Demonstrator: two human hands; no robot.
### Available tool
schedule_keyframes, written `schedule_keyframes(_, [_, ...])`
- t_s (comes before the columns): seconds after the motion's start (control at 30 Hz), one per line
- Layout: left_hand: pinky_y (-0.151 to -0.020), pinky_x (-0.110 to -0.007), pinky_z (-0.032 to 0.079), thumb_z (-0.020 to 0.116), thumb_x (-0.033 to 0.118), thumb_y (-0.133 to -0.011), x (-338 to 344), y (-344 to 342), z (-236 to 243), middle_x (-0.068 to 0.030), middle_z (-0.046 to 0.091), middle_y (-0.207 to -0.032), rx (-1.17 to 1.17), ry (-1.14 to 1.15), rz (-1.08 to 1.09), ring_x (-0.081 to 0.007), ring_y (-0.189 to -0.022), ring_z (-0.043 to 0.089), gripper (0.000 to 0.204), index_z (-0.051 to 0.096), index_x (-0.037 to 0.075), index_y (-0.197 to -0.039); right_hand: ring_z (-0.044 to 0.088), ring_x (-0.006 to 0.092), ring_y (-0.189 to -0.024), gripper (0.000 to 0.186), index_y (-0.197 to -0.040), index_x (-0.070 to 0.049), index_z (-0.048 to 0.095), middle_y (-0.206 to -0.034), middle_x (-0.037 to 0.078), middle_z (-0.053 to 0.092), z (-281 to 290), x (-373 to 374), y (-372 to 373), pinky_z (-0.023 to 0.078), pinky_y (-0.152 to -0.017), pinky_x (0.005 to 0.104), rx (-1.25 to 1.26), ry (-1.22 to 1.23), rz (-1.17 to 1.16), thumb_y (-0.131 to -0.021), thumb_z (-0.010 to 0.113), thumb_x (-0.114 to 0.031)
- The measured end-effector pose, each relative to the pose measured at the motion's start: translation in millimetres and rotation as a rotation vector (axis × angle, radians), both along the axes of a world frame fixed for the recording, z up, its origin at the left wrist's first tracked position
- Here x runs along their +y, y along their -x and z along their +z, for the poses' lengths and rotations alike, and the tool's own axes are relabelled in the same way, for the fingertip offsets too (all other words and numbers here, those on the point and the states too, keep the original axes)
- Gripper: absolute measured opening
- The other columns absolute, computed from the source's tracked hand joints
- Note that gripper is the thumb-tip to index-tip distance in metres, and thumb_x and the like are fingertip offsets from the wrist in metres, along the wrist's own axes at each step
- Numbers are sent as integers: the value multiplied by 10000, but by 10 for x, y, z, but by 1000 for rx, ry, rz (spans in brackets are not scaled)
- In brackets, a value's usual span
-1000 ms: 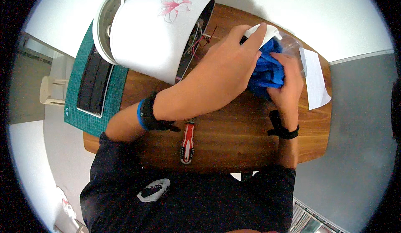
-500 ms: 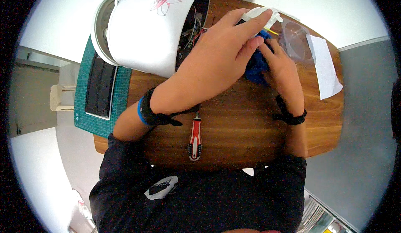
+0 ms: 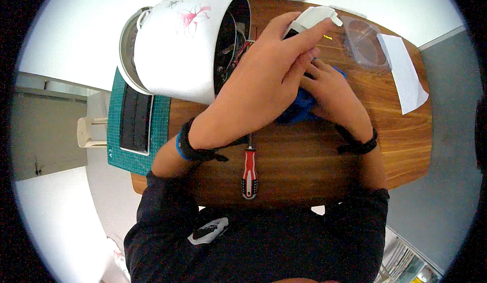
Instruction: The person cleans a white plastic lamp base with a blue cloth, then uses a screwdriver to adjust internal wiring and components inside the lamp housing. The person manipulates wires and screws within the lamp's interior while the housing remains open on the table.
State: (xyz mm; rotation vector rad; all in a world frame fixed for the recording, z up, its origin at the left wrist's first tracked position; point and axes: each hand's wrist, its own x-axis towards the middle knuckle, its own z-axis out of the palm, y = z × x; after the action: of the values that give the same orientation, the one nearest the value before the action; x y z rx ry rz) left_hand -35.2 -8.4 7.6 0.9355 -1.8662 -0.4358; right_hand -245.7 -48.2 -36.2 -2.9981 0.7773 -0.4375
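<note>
My left hand [image 3: 261, 80] reaches across the table, its fingers closed around a white plastic part [image 3: 318, 16] with a dark patch at its near edge. Beneath and beside it, my right hand [image 3: 339, 94] presses a bunched blue cloth [image 3: 298, 109] against the part's near side. My left hand hides much of that contact. To the left, a white rice cooker [image 3: 175, 55] with a pink flower print lies on its side. Its open bottom faces my left hand and shows loose wires [image 3: 238, 47].
A red and black screwdriver [image 3: 249, 174] lies near the front edge. Leftward, a black tray-like piece [image 3: 136, 123] rests on a green cutting mat [image 3: 114, 136]. On the right are a clear plastic container [image 3: 366, 42], white paper [image 3: 404, 75] and a small yellow item [image 3: 328, 37].
My right hand and the blue cloth have moved left and nearer, lower beside my left hand. My left hand keeps hold of the white part. The whole view has shifted slightly.
</note>
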Motion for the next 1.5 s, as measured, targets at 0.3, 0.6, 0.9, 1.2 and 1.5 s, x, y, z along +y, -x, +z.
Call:
schedule_keyframes(0.3, [-1173, -437, 416, 566, 12, -1033, 31, 18, 30, -267, 511, -1492, 7, -40, 39, -440, -1372, 531, 550, 452, 45, -1570, 650, 159, -1079, 447, -1229, -16, 628, -1177, 46, 673, 328, 43, 97, 541, -976, 332, -1034, -250, -328, -835, 827, -90])
schedule_keyframes(0.6, [-1003, -515, 536, 611, 62, -1023, -5, -91, 20, -302, 523, -1397, -125, 43, 140, -529, -1210, 592, 519, 429, -46, -1496, 684, 440, -1099, 561, -1179, -53, 628, -1193, 183, 674, 292, 31, 39, 584, -941, 423, -208, -230, 55, -666, 854, -67])
schedule_keyframes(0.9, [-1172, -455, 432, 588, 46, -1033, 129, 31, 74, -279, 517, -1514, -120, -117, 100, -466, -1402, 518, 562, 421, 6, -1569, 708, 242, -1108, 667, -1401, 0, 601, -1215, 142, 721, 100, -34, 71, 553, -996, 380, -776, -249, -291, -786, 855, -43])
schedule_keyframes(1.2, [-1164, -448, 438, 581, 48, -1039, 78, 7, 49, -283, 538, -1494, -77, -64, 86, -468, -1382, 535, 530, 447, -18, -1547, 707, 347, -976, 454, -1091, -73, 681, -1073, 131, 700, 264, -28, 205, 593, -816, 425, -351, 164, 95, -700, 829, -250])
schedule_keyframes(1.5, [-1152, -447, 450, 585, 67, -1042, 92, 9, 68, -289, 523, -1500, -93, -76, 52, -481, -1369, 537, 544, 432, -22, -1557, 675, 313, -1037, 351, -1154, -110, 702, -1143, 81, 685, -14, -5, 20, 600, -847, 439, -5, 61, 215, -808, 688, -167])
